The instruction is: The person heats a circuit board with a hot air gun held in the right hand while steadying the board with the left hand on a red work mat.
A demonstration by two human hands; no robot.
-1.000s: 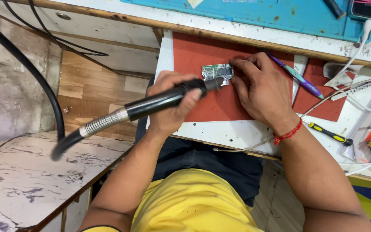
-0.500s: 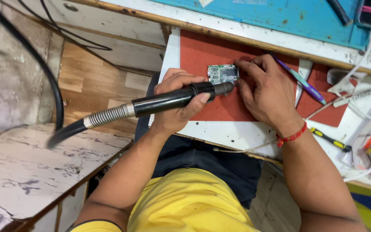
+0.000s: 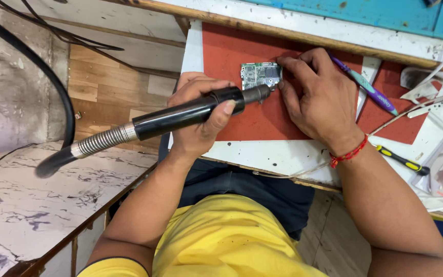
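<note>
My left hand (image 3: 201,115) grips a black hot-air wand (image 3: 185,114) with a coiled metal hose at its rear; its metal nozzle points right, at the lower edge of a small green circuit board (image 3: 260,75). The board lies flat on a red mat (image 3: 242,56). My right hand (image 3: 316,95) rests on the mat with its fingers pressed against the board's right side, holding it in place. A red thread band circles that wrist.
A purple pen (image 3: 367,87) lies to the right of my right hand. A yellow-and-black screwdriver (image 3: 401,160) and white cables (image 3: 437,107) sit at the right. A thick black hose (image 3: 37,61) curves over the left. A marbled white counter (image 3: 42,205) is at lower left.
The view has shifted a little; the wand and both hands stay at the board, with the nozzle still at its lower edge.
</note>
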